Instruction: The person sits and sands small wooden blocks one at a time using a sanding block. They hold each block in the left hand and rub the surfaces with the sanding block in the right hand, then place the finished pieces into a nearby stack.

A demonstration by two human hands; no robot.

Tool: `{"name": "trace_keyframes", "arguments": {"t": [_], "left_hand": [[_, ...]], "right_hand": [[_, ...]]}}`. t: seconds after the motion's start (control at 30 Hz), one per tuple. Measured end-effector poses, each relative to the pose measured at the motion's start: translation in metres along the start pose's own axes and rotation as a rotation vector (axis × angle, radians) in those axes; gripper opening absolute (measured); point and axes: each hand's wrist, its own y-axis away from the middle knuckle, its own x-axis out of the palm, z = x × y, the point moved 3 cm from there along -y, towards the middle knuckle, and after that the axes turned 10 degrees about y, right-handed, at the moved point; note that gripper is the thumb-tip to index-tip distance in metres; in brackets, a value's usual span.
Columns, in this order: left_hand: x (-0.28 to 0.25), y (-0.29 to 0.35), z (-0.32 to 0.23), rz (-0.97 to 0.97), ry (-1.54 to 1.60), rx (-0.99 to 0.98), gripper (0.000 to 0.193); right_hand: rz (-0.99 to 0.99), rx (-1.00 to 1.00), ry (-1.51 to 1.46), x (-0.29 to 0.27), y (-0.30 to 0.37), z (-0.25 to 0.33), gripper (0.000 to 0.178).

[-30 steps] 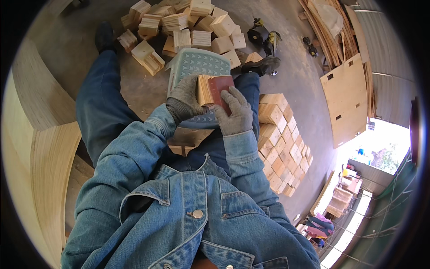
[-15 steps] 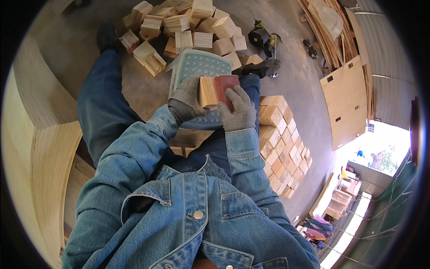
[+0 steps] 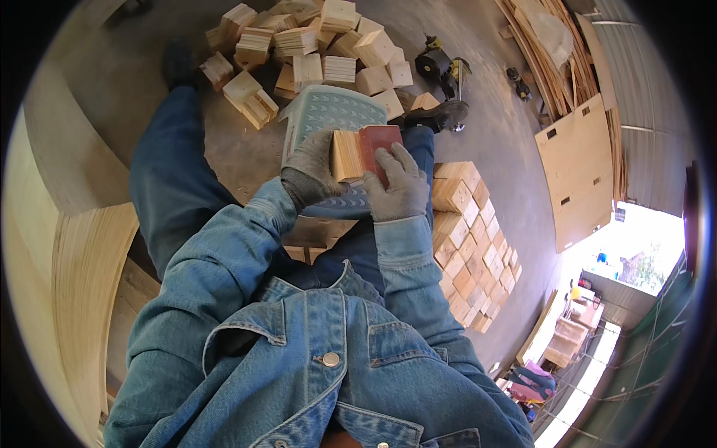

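Observation:
Grey knitted gloves cover both my hands, which meet above a pale green plastic stool (image 3: 340,104). My left hand (image 3: 312,164) grips a pale block of layered wood (image 3: 346,155) from its left side. A flat reddish-brown rectangular piece (image 3: 380,140) lies against the block's right side, and I cannot tell whether it is a sanding pad. My right hand (image 3: 399,183) holds this piece, thumb at its lower left and fingers bent over its right part. The lower edges of block and piece are partly behind the fingers.
Beyond the stool lies a loose heap of layered wooden blocks (image 3: 340,69). A neat stack of blocks (image 3: 470,250) stands right of my leg. Black-and-yellow power tools (image 3: 441,66) rest on the floor near my right shoe (image 3: 441,116). Large plywood sheets (image 3: 75,246) rise at left.

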Motion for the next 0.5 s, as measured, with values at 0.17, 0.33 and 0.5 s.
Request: {"name": "trace_keyframes", "arguments": {"t": [0.17,0.33,0.5], "left_hand": [[0.004,-0.001,0.002,-0.01,-0.002,0.03,0.105],[0.002,-0.001,-0.01,0.031,-0.118,-0.051,0.109],[0.002,0.002,0.007,-0.025,-0.052,0.035,0.108]], "right_hand": [[-0.013,-0.07,-0.016,-0.003,0.024,0.011,0.05],[-0.012,-0.041,0.041,0.001,0.007,0.004,0.05],[-0.073,-0.006,-0.014,0.011,-0.005,-0.006,0.051]]}}
